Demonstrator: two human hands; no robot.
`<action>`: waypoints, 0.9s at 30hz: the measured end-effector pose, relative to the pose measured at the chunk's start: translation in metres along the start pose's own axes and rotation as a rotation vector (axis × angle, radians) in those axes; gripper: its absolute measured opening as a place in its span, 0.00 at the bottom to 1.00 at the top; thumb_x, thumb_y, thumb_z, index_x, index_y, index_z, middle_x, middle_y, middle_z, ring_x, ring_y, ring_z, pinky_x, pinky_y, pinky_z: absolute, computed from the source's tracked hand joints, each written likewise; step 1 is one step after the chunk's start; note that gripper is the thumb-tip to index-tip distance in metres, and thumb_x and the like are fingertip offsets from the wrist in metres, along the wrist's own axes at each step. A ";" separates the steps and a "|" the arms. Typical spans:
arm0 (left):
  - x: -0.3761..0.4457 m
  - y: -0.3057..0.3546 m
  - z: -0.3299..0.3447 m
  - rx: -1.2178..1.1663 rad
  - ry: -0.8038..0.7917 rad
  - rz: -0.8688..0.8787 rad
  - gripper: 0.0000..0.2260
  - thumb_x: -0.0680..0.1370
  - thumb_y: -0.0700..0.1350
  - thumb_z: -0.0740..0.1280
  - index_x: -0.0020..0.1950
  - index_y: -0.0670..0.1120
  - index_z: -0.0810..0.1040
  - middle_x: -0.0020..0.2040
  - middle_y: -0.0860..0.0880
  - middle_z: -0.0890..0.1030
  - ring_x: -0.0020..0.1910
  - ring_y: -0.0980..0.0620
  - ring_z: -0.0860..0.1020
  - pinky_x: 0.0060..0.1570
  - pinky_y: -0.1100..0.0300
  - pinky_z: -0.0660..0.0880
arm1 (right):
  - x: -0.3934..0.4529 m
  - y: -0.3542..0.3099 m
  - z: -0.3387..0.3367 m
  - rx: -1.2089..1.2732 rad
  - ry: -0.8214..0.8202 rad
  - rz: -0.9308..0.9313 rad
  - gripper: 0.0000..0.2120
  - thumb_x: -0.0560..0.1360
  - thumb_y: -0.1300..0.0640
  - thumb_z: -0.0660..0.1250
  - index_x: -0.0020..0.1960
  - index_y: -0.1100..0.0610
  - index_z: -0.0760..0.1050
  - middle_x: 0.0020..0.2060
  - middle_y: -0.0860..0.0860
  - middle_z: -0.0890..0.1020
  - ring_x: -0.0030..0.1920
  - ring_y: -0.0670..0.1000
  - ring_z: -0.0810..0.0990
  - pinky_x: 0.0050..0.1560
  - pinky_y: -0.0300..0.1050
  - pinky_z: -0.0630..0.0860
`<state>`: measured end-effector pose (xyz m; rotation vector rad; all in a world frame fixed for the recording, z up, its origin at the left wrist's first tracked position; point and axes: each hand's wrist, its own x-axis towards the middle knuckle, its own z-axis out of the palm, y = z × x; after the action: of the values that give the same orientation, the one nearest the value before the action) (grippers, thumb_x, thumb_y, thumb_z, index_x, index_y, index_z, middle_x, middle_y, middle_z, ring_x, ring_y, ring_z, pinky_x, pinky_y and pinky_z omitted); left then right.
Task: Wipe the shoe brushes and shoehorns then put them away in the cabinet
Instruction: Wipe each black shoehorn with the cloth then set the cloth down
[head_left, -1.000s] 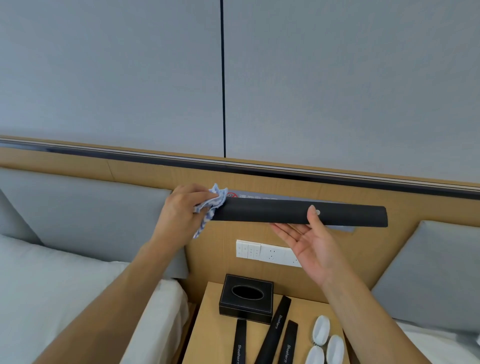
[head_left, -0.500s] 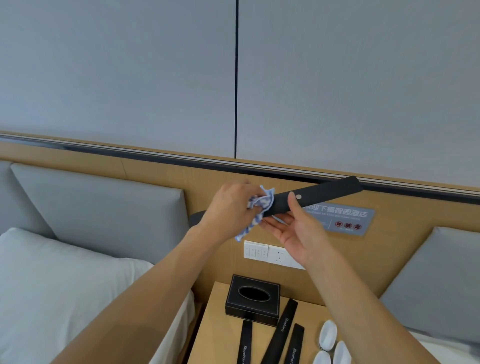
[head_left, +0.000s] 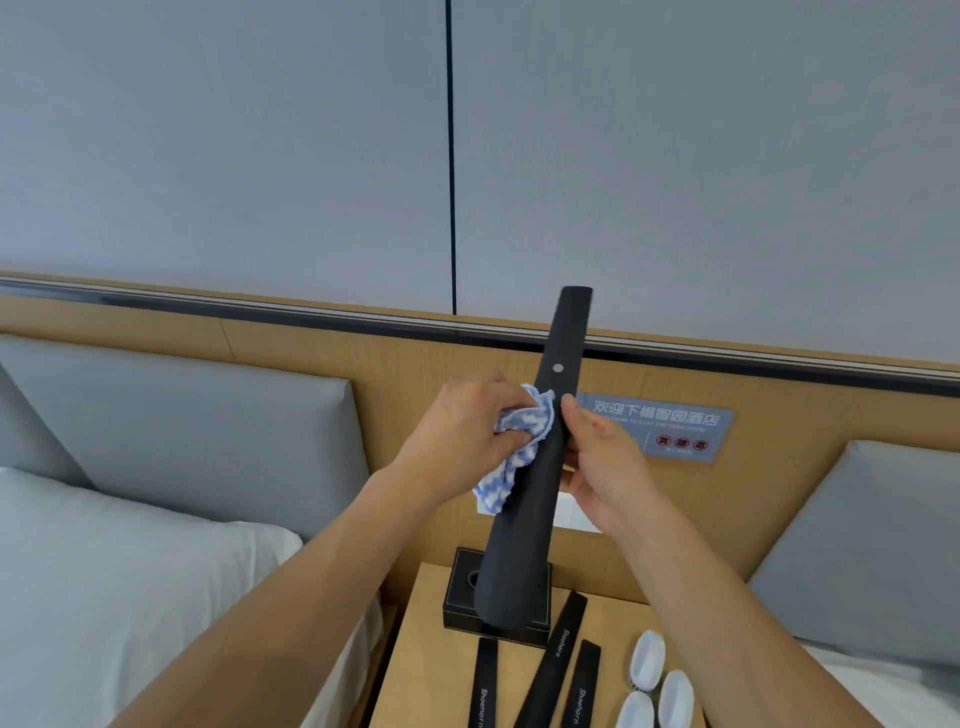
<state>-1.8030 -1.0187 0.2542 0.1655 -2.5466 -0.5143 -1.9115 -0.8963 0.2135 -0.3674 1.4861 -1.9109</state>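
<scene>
Above the nightstand we hold the shoehorn nearly upright; right hand grips it lightly, left hand clutches the cloth against it; hard rubbing could knock it loose.

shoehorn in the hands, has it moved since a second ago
Yes. The shoehorn has swung from lying level along the wooden headboard to standing nearly upright, its top now crossing the headboard's dark rail.

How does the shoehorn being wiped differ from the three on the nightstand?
The held shoehorn stands nearly upright in the air; the three sleeves lie flat on the nightstand. The held one is bare, with a small pale dot; those three read "Shoehorn". It is touched by the cloth; they are untouched. All are black.
</scene>
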 end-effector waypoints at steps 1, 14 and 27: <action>-0.001 0.002 0.001 0.003 0.025 -0.005 0.06 0.75 0.42 0.71 0.51 0.48 0.83 0.46 0.51 0.79 0.42 0.53 0.76 0.42 0.61 0.72 | -0.001 -0.001 0.001 -0.033 -0.014 -0.002 0.16 0.83 0.49 0.59 0.54 0.56 0.83 0.47 0.54 0.87 0.44 0.50 0.86 0.40 0.44 0.82; -0.007 0.001 -0.005 0.063 0.099 0.188 0.10 0.75 0.37 0.72 0.55 0.44 0.85 0.58 0.44 0.79 0.56 0.46 0.75 0.49 0.58 0.73 | -0.008 -0.009 -0.015 0.046 -0.493 0.029 0.17 0.76 0.68 0.66 0.64 0.60 0.77 0.58 0.63 0.82 0.54 0.63 0.84 0.49 0.57 0.82; 0.020 -0.045 -0.032 0.051 0.264 0.060 0.08 0.73 0.32 0.70 0.48 0.41 0.86 0.49 0.45 0.81 0.44 0.47 0.80 0.42 0.71 0.68 | -0.014 -0.002 -0.036 -0.074 -0.648 0.088 0.19 0.79 0.65 0.66 0.69 0.59 0.75 0.63 0.63 0.80 0.53 0.56 0.82 0.47 0.49 0.82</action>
<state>-1.8030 -1.0749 0.2713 0.1632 -2.2999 -0.3778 -1.9233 -0.8602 0.2067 -0.8469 1.1099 -1.4664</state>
